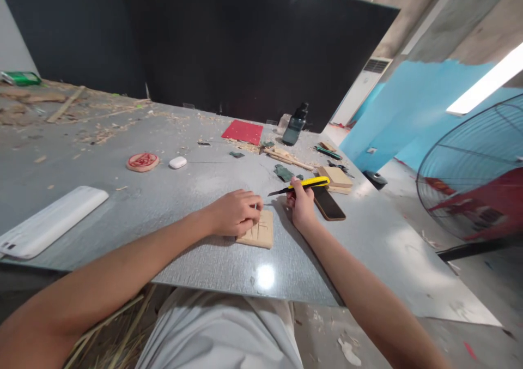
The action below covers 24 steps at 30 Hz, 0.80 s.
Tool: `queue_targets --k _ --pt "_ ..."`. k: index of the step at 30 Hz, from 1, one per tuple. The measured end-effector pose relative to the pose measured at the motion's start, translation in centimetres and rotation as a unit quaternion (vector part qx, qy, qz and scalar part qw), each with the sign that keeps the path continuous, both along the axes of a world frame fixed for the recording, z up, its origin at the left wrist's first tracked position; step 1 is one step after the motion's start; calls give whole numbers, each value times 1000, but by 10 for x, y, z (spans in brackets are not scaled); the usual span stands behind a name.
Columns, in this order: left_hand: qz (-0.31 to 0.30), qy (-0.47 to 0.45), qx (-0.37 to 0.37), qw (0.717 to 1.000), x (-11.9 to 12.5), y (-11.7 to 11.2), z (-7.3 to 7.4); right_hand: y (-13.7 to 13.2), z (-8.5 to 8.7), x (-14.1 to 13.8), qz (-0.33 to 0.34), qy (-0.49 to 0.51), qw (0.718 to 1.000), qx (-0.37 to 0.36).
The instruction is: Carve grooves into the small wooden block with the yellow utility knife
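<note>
Presently, the right hand (pixel 302 204) is grasping a yellow cutter (pixel 314 182), with the thumb laid along its body; its blade (pixel 278 192) points to the left and stays clear of the wood. The square wooden tile (pixel 263 233) lies flat on the grey table (pixel 204 273), near the front edge, and some cut lines are visible on its face. The left hand (pixel 236 213) is placed over the left part of this tile, its fingers bent – whether they clench it or only rest there, I cannot tell.

Just beside the right hand lies a dark phone (pixel 330 204), and behind it are stacked wooden blocks (pixel 337 177). Farther back there are a red sheet (pixel 244 132) and a dark bottle (pixel 295 126) – this one stands upright. On the left side, a round red-patterned piece (pixel 143 162) lies near a small white case (pixel 177 163).
</note>
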<state>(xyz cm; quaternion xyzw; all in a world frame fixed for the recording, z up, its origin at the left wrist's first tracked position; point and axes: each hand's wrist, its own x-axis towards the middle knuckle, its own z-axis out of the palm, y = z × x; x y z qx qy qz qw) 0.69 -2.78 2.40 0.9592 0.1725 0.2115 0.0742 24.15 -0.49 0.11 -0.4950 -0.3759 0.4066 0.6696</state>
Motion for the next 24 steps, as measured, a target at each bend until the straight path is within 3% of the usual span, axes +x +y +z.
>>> queue_targets --k 6,24 --pt "8 10 13 1000 2 0 -2 -10 8 -7 35 1 999 4" --pt "13 5 -22 1000 1 8 -6 -19 0 -17 127 -52 990 -26"
